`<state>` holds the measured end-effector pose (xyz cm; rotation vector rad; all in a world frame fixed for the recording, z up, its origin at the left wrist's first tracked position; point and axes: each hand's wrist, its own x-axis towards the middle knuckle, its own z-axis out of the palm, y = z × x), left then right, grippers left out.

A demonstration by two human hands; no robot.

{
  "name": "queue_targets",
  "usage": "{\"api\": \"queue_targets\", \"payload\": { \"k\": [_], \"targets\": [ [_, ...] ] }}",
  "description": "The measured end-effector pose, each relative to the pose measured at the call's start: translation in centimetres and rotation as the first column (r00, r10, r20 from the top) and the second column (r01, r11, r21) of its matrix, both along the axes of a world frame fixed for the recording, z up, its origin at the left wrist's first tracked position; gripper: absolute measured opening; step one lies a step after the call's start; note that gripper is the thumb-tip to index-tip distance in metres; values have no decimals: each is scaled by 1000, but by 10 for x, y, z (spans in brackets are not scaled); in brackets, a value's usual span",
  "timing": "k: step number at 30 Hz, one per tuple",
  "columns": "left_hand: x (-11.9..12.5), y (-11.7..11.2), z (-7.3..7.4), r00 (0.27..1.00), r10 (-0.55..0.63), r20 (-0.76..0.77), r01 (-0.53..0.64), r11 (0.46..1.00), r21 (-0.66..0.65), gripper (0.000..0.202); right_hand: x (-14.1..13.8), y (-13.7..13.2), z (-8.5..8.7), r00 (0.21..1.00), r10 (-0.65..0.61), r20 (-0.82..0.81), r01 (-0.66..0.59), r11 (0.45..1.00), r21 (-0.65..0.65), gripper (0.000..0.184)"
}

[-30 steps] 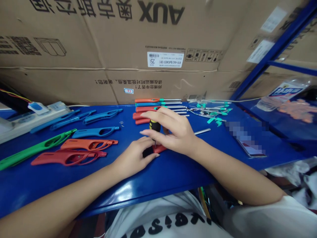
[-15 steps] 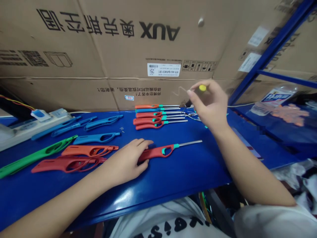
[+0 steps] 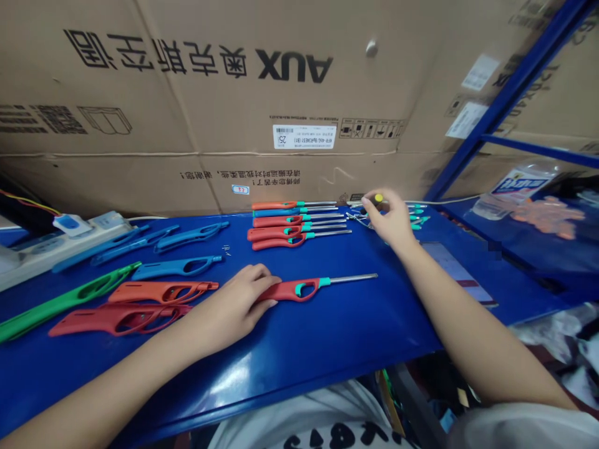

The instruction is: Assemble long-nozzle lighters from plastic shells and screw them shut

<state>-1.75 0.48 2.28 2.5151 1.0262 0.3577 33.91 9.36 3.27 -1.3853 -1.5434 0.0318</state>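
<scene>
A red stick lighter [image 3: 304,288] with a teal trigger and a metal tube lies on the blue table [image 3: 327,324] in front of me. My left hand [image 3: 236,300] rests on its handle end, fingers curled over it. My right hand [image 3: 390,215] is far back on the right, closed round a screwdriver with a yellow cap [image 3: 378,198], down among loose metal tubes with teal tips [image 3: 412,215]. A row of several finished lighters [image 3: 290,223] lies just left of that hand.
Empty handle shells in blue [image 3: 178,267], orange [image 3: 161,290], red [image 3: 116,315] and green [image 3: 56,299] lie at the left. A power strip [image 3: 60,240] sits at the far left. Large cardboard boxes [image 3: 262,100] wall the back. A phone [image 3: 456,271] lies at the right.
My right hand lifted the screwdriver off the red lighter, swung it up and to the right, and has now lowered it to the back of the table. My left hand stayed on the lighter's handle.
</scene>
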Motion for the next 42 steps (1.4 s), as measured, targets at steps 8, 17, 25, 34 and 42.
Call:
{"api": "queue_targets", "payload": {
  "k": [8, 17, 25, 34, 42],
  "targets": [
    [-11, 15, 16, 997, 39, 60, -45, 993, 113, 32, 10, -3, 9, 941, -125, 314, 188, 966, -180, 18],
    [-25, 78, 54, 987, 151, 61, -162, 947, 277, 39, 18, -7, -6, 846, 51, 531, 257, 834, -489, 27],
    [6, 161, 56, 987, 143, -73, -113, 943, 312, 37, 10, -14, -6, 800, 215, 561, 239, 743, -626, 38],
    [22, 212, 26, 982, 151, -109, -102, 926, 362, 31, 11, -16, -1, 770, 286, 570, 215, 726, -654, 39],
    [19, 205, 23, 980, 152, -128, -76, 882, 465, 33, 9, -18, 5, 756, 310, 576, 226, 702, -676, 39]
  ]
}}
